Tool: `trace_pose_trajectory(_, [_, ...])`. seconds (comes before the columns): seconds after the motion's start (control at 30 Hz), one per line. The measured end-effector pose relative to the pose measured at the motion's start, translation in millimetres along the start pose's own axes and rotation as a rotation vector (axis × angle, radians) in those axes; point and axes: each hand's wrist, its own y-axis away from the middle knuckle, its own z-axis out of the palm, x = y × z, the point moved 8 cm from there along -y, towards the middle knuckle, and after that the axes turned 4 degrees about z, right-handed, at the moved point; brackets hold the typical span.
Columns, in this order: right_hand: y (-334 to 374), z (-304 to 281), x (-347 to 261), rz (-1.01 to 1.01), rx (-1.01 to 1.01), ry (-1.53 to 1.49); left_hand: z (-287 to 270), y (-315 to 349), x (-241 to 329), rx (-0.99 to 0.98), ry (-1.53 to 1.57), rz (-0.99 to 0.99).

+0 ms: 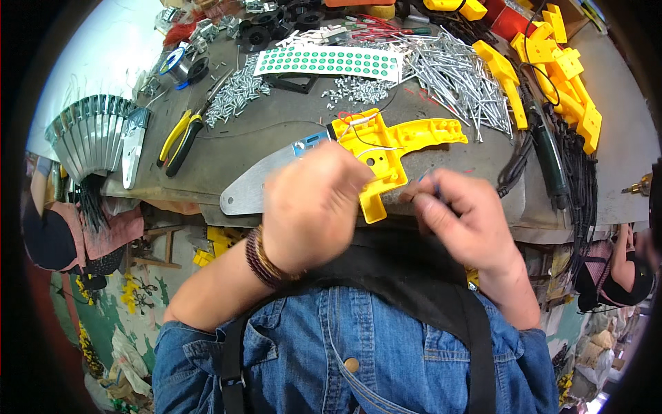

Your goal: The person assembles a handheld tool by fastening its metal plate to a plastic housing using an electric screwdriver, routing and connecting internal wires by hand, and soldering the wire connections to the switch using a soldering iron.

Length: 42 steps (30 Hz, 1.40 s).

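I've got the yellow housing on the desk, near its front edge, open side up, handle toward the right. A flat metal plate with a blue section runs out of it to the left; the left hand covers part of both, so I can't see where they meet below. Red and white wires lie across the housing's upper part.

Hands are apart, 1 on each side of the housing. Left is curled and motion-blurred; can't tell what it holds. Right hand has thumb and forefinger near each other, a thin blue bit at the fingertips; can't tell if they grip it.

Further out: pliers at left, 2 piles of small screws, a green-dotted sheet, long screws, too tangled to count. More yellow parts upper right. 2 people at the sides, both partly cut off.
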Motion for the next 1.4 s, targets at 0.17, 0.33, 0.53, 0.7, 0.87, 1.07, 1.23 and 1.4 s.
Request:
trace_pose_trajectory(0.17, [-14, 7, 48, 0.273, -0.024, -0.547, 14, -18, -2, -0.081, -0.291, 0.130])
trace_pose_trajectory(0.33, [-31, 2, 49, 0.224, 0.025, -0.478, 20, -17, -11, -0.105, -0.346, 0.139])
trace_pose_trajectory(0.53, [-35, 0, 39, 0.183, 0.094, -0.580, 21, -10, -14, -0.081, -0.280, 0.162])
trace_pose_trajectory(0.7, [-40, -2, 29, 0.251, 0.122, -0.447, 22, -9, -17, -0.077, -0.284, 0.145])
trace_pose_trajectory(0.87, [-43, 0, 29, 0.256, 0.153, -0.384, 19, -9, -14, -0.066, -0.269, 0.168])
trace_pose_trajectory(1.07, [-45, -1, 25, 0.138, 0.242, -0.219, 15, -8, -13, 0.036, -0.218, 0.219])
trace_pose_trajectory(1.23, [-39, 0, 26, 0.128, 0.254, -0.179, 15, -9, -9, 0.020, -0.175, 0.238])
trace_pose_trajectory(1.4, [-35, 0, 31, 0.122, 0.171, -0.320, 19, -11, -14, -0.055, -0.206, 0.081])
